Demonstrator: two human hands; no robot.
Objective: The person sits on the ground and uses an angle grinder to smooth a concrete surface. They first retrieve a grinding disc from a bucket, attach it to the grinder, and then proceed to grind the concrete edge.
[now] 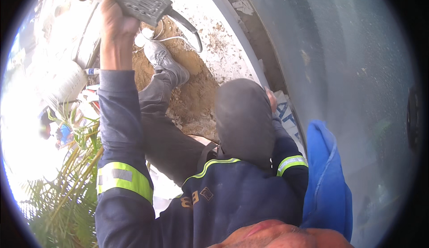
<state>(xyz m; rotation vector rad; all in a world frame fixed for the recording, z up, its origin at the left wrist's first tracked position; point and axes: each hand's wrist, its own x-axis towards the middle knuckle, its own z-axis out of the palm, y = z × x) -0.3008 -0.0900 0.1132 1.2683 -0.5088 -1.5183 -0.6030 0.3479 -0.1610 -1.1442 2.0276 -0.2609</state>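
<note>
At the upper left, my left hand (117, 19) is wrapped round a grey angle grinder (146, 1), held up with my arm stretched forward. A dark power cord (185, 26) runs from the grinder's rear end and curves down. The grinder's front end lies at the picture's rim, so its disc does not show. My right hand (271, 99) is low beside my raised knee (245, 118), next to the white edging along the right. Most of that hand, with its fingers, is hidden behind the knee.
My shoe (165, 62) stands on sandy soil (196, 80), near a thin white cable (172, 38). A large dusty grey panel (335, 56) rises on the right. Left are a white bucket (67, 85) and a leafy palm (67, 203). Blue cloth (326, 181) hangs by my right shoulder.
</note>
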